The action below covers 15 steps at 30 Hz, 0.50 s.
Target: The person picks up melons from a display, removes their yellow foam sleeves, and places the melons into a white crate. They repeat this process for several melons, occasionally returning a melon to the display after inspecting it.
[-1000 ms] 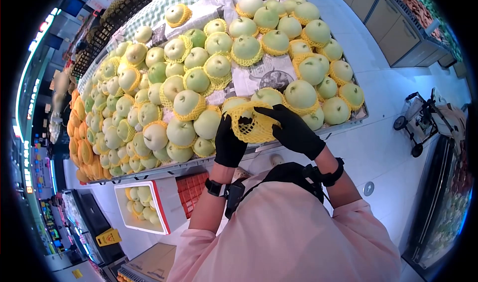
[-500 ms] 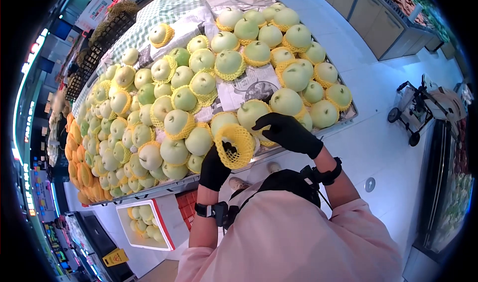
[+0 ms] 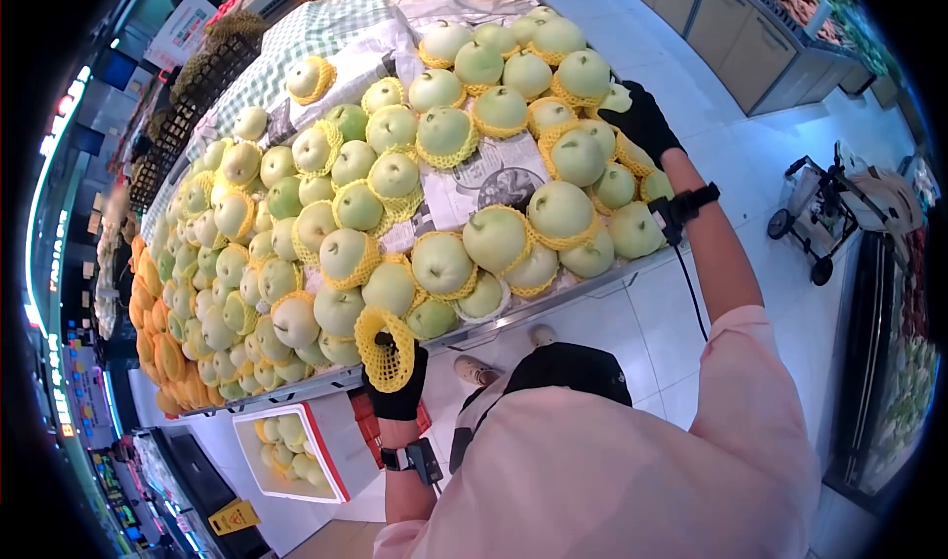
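My left hand (image 3: 397,386), in a black glove, holds a yellow foam net sleeve (image 3: 385,350) at the front edge of the display. Through its wide mouth a bit of the dark glove shows. My right hand (image 3: 644,124), also gloved in black, reaches to the far right edge of the pile. Its thumb and fingers lie around a pale green melon (image 3: 616,98), whose right side the glove hides. Beside that hand is a melon in a yellow net (image 3: 583,75). Close to my left hand sits a bare melon (image 3: 339,308).
Newspaper (image 3: 484,179) shows between the melons. Orange fruit (image 3: 158,322) lies at the left end. Below the stand are a white foam box (image 3: 331,450) with melons and a red crate (image 3: 367,429). A folding cart (image 3: 839,208) stands on the floor at right.
My right hand has moved from the front of the pile to a melon at the far right edge. The left hand has shifted left and down with the net sleeve.
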Tool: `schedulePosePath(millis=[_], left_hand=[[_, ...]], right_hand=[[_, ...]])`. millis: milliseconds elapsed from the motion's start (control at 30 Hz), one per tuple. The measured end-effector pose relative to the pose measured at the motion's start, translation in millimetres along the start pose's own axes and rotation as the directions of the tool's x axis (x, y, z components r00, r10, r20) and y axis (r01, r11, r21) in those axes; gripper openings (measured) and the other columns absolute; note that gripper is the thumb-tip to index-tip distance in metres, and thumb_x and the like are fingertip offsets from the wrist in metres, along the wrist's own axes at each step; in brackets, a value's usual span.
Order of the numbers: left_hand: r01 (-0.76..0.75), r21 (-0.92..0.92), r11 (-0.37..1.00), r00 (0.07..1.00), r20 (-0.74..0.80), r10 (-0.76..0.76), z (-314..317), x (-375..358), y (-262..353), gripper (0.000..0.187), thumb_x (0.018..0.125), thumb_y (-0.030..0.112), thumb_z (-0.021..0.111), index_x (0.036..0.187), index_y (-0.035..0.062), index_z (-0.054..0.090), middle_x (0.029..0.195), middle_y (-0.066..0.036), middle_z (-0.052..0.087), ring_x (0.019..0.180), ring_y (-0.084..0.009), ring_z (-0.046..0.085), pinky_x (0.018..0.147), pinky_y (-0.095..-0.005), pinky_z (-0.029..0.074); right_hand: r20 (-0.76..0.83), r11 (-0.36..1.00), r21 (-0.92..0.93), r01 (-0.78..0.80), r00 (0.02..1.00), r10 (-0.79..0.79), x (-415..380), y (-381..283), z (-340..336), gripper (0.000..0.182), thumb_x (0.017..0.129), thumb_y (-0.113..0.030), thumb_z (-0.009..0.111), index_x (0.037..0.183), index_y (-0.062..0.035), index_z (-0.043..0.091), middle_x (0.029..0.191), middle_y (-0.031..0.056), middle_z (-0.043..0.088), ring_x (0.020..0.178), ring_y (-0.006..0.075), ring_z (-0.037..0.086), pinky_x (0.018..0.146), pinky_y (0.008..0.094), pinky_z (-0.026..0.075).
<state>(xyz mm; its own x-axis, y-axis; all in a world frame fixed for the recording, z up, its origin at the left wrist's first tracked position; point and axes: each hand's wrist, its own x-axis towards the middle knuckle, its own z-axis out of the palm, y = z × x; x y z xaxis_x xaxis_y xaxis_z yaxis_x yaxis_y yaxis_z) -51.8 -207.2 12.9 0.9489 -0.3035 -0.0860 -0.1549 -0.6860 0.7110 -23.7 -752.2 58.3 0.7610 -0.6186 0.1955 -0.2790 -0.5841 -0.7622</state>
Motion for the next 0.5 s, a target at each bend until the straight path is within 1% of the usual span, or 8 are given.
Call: schedulePosePath(millis=[67, 167, 200, 300, 367, 400, 433, 500], left_hand=[[0.024, -0.04, 0.999, 0.998, -0.051, -0.026, -4, -7, -4, 0.027, 0.083, 0.027, 0.064, 0.106, 0.0123, 0.061, 0.109, -0.004, 0.063, 0.107, -0.0251, 0.056, 0.092, -0.0367, 0.045], [-0.077, -0.005, 0.997, 0.991, -0.111, 0.076, -9, -15, -37, 0.029, 0.085, 0.027, 0.06, 0.108, 0.0098, 0.058, 0.109, -0.005, 0.063, 0.105, -0.0249, 0.057, 0.09, -0.0369, 0.045], [-0.145, 0.226, 0.963, 0.98, -0.1, 0.171, -12, -17, -60, 0.032, 0.087, 0.027, 0.058, 0.112, 0.0076, 0.055, 0.11, -0.007, 0.062, 0.105, -0.0237, 0.057, 0.089, -0.0359, 0.046], [0.023, 0.366, 0.93, 0.996, -0.087, 0.01, -17, -26, -12, 0.032, 0.088, 0.029, 0.056, 0.112, 0.0083, 0.054, 0.111, -0.008, 0.06, 0.106, -0.0253, 0.055, 0.091, -0.0374, 0.044], [-0.056, 0.637, 0.769, 0.962, -0.172, 0.213, -13, -29, -21, 0.022, 0.083, 0.026, 0.062, 0.101, 0.0129, 0.063, 0.103, -0.005, 0.065, 0.101, -0.027, 0.058, 0.09, -0.0388, 0.045], [0.084, 0.539, 0.838, 0.988, -0.156, 0.001, -9, -30, -37, 0.039, 0.087, 0.03, 0.055, 0.117, 0.0058, 0.052, 0.115, -0.01, 0.06, 0.112, -0.0275, 0.053, 0.099, -0.0378, 0.039], [0.082, 0.533, 0.842, 0.986, -0.165, 0.009, -9, -30, -33, 0.04, 0.087, 0.03, 0.056, 0.118, 0.0058, 0.052, 0.115, -0.01, 0.061, 0.112, -0.0277, 0.053, 0.099, -0.038, 0.039], [0.074, 0.56, 0.825, 0.983, -0.18, 0.034, -11, -31, -26, 0.041, 0.085, 0.03, 0.057, 0.118, 0.0067, 0.052, 0.113, -0.01, 0.061, 0.112, -0.0278, 0.053, 0.099, -0.0382, 0.039]], right_hand=[[-0.095, 0.994, -0.096, 0.045, 0.994, -0.054, 26, 3, 13, 0.071, 0.067, -0.025, 0.082, 0.126, -0.0008, 0.051, 0.109, 0.0178, 0.065, 0.101, 0.0284, 0.064, 0.088, 0.0377, 0.052], [-0.11, 0.977, -0.156, 0.148, 0.98, -0.166, 58, 3, 26, 0.073, 0.064, -0.028, 0.084, 0.124, -0.0016, 0.052, 0.107, 0.0181, 0.066, 0.098, 0.0301, 0.064, 0.087, 0.0384, 0.052], [0.079, 0.984, -0.173, 0.048, 0.996, -0.034, 69, 2, 24, 0.095, 0.067, -0.042, 0.081, 0.14, -0.0013, 0.035, 0.134, 0.0231, 0.046, 0.122, 0.0343, 0.048, 0.102, 0.0424, 0.042], [-0.018, 0.97, -0.243, 0.027, 0.999, -0.033, 110, 39, 58, 0.099, 0.064, -0.043, 0.082, 0.14, -0.0013, 0.035, 0.135, 0.0232, 0.045, 0.123, 0.0346, 0.046, 0.102, 0.0429, 0.042], [-0.008, 0.978, -0.207, 0.011, 1.0, -0.013, 128, 54, 70, 0.106, 0.059, -0.046, 0.083, 0.142, -0.0072, 0.031, 0.136, 0.0228, 0.043, 0.124, 0.0363, 0.045, 0.101, 0.0447, 0.042], [-0.011, 0.977, -0.214, 0.004, 1.0, -0.006, 131, 57, 74, 0.109, 0.058, -0.048, 0.084, 0.144, -0.0123, 0.028, 0.137, 0.0225, 0.04, 0.123, 0.0373, 0.045, 0.101, 0.0456, 0.043], [-0.014, 0.975, -0.222, -0.003, 1.0, 0.0, 135, 58, 78, 0.112, 0.056, -0.049, 0.084, 0.146, -0.0174, 0.025, 0.138, 0.0223, 0.037, 0.123, 0.0384, 0.045, 0.1, 0.0465, 0.043], [-0.018, 0.968, -0.245, 0.061, 0.998, -0.067, 140, 64, 84, 0.11, 0.057, -0.048, 0.084, 0.144, -0.0095, 0.028, 0.136, 0.022, 0.042, 0.123, 0.0373, 0.045, 0.101, 0.0458, 0.042]])
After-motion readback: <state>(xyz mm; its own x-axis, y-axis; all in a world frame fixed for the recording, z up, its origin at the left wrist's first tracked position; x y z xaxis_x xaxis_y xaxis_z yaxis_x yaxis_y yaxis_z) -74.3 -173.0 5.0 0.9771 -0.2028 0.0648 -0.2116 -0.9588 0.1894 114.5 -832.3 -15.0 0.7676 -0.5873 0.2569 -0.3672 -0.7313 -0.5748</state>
